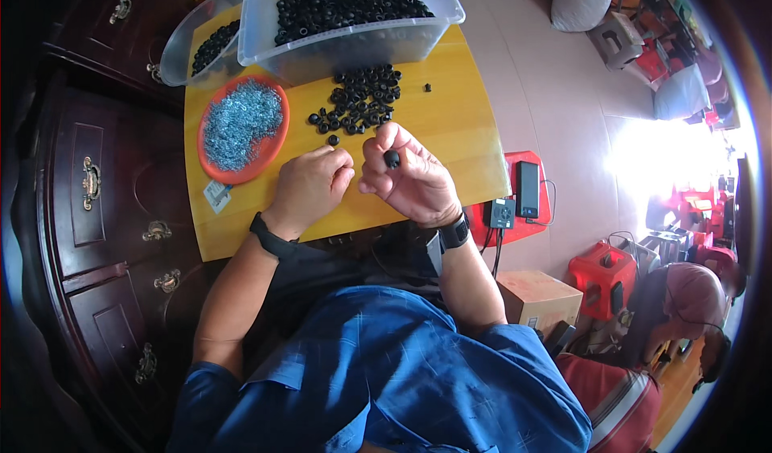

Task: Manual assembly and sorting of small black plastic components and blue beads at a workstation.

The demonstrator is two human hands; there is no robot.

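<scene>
Between the fingertips of my right hand [412,181] is a small round black plastic part [392,159], held above the front of the yellow table. My left hand [312,186] is beside it with its fingers curled together; what they pinch, if anything, is hidden. A loose pile of similar black parts [362,95] lies just beyond my hands, with single ones apart from it. Left of the pile, an orange-red plate [283,123] holds a heap of small shiny metal pieces [241,127], too fine to tell their kind.
A clear plastic bin [346,55] full of black parts stands at the table's far side, beside a round clear bowl [173,63] with more. Dark wooden drawers [80,180] border the left. A red stool [515,232] carrying black devices touches the right. Another person [683,300] bends over at far right.
</scene>
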